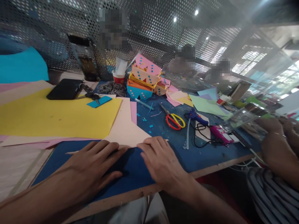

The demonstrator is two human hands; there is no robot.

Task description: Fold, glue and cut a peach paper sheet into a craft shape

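A peach paper sheet (pixel 129 135) lies on the blue table, its near edge under both hands. My left hand (pixel 98 158) rests palm down on that edge with fingers stretched and the thumb apart. Opposite it, my right hand (pixel 161 158) presses its slightly bent fingers on the same edge. A narrow pointed paper end (pixel 71 152) shows left of my left hand; whether it is folded or rolled is hidden. Yellow paper (pixel 77 115) overlaps the peach sheet at the left.
Scissors (pixel 175 120), a blue glue gun (pixel 197 117) and a pink glue gun (pixel 221 135) lie to the right. Decorated paper boxes (pixel 142 79) stand behind, near a paper cup (pixel 118 77). A black phone (pixel 65 89) and keys (pixel 90 93) lie left. Another person's arm (pixel 277 149) is at right.
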